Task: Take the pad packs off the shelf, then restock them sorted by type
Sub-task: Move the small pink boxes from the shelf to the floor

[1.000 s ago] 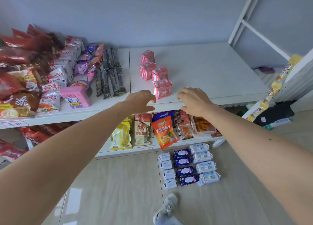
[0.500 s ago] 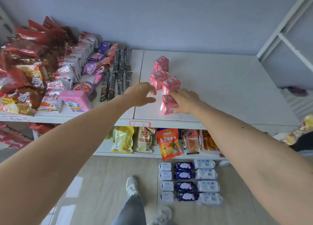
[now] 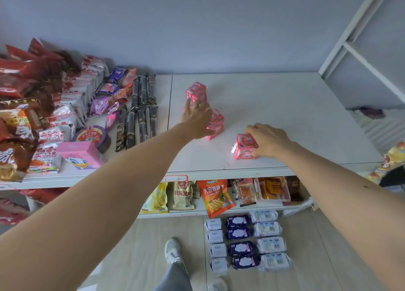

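I see the right hand point(image 3: 268, 140) near the front of the white shelf point(image 3: 285, 106), its fingers curled round a pink pack point(image 3: 244, 147) that stands on the shelf board, to the right of the other pink packs. The thumb sits at the pack's near right side and the fingertips on its top far edge.

My left hand point(image 3: 196, 120) reaches farther in, with fingers spread and fairly straight over the cluster of pink packs. It lies across one pack that it mostly hides; whether it grips or only touches, I cannot tell. A second pink pack point(image 3: 215, 124) shows just to the right of that hand, touching its edge, and a third pink pack point(image 3: 196, 91) stands beyond the fingertips, toward the wall.

On the floor in front of the lower shelf lie three short columns of pad packs: small white packs point(image 3: 215, 243) on the left, dark blue packs point(image 3: 240, 241) in the middle, larger pale packs point(image 3: 270, 240) on the right.

On the left half of the shelf I see snack bags point(image 3: 28, 115), dark stick-shaped packets point(image 3: 140, 115), a round tin point(image 3: 92, 135) and a pink box with a cartoon duck point(image 3: 80, 155). Bags hang or stand on the lower shelf, among them an orange chip bag point(image 3: 214, 195). A shoe point(image 3: 173, 250) shows on the floor below.
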